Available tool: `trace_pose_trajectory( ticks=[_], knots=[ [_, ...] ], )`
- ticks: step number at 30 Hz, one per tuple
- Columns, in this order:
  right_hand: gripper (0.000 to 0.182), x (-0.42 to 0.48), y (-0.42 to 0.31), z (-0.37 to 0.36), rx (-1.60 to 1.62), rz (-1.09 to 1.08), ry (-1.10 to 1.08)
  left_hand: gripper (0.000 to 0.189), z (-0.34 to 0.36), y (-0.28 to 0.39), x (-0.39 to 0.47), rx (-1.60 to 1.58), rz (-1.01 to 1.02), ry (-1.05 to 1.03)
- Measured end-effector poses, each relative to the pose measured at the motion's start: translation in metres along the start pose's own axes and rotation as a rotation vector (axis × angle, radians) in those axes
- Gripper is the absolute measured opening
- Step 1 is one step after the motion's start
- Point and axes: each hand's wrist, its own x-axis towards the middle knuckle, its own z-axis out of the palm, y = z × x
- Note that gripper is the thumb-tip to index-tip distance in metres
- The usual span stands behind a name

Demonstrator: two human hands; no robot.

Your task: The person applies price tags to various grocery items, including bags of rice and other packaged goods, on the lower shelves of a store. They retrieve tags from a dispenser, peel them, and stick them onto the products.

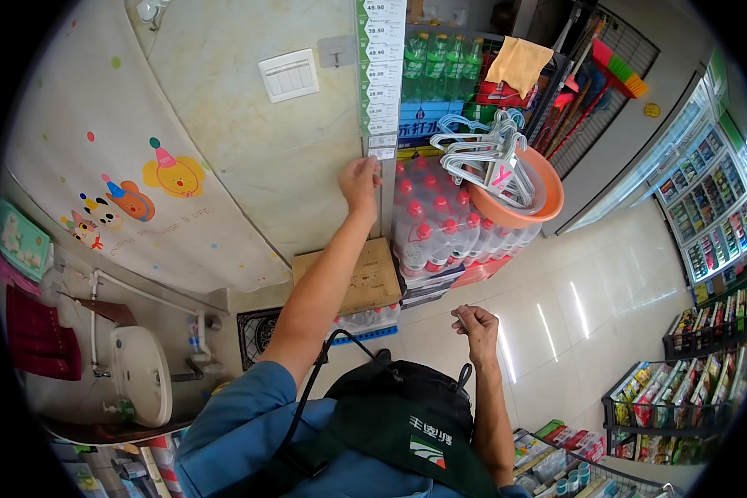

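Note:
My left hand (360,180) is raised to the lower end of a vertical strip of price labels (381,81) on the wall's edge, its fingertips at the lowest small white labels (381,153). Whether the fingers pinch a label cannot be made out. My right hand (477,327) is held lower, over the tiled floor, thumb and fingers pinched together; a small thin thing may be between them, too small to name. Beside the strip stand shrink-wrapped plastic bottles with red caps (439,218).
An orange basin (551,193) with white hangers (504,162) rests on the bottle packs. A cardboard box (367,274) stands below my left forearm. A washbasin (142,376) is at left, snack racks (678,398) at right. Brooms (597,81) hang behind.

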Motion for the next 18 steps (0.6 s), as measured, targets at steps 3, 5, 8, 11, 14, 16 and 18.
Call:
trace_pose_trajectory(
  ticks=[3,5,8,11,14,16,18],
  knots=[
    [0.024,0.006,-0.001,-0.003,0.006,0.006,-0.010,0.015,0.006,-0.002,-0.005,-0.017,0.010,0.061],
    [0.025,0.009,-0.003,-0.008,0.006,0.005,-0.012,0.016,0.014,-0.001,-0.008,-0.022,0.005,0.111],
    [0.025,0.011,-0.005,-0.015,0.007,0.007,-0.012,0.020,0.016,-0.005,-0.010,-0.003,0.016,0.162],
    [0.025,0.010,-0.007,-0.021,0.010,0.012,-0.018,0.023,0.011,-0.009,-0.007,0.065,0.066,0.173],
    [0.025,0.009,-0.009,-0.030,0.013,0.016,-0.017,0.027,0.008,-0.008,-0.009,0.128,0.078,0.150],
    [0.025,0.009,-0.007,-0.037,0.020,0.014,-0.017,0.030,0.006,-0.006,-0.008,0.153,0.088,0.128],
    [0.025,0.008,-0.009,-0.041,0.016,0.015,-0.017,0.032,0.002,-0.009,-0.006,0.167,0.113,0.106]
  ],
)
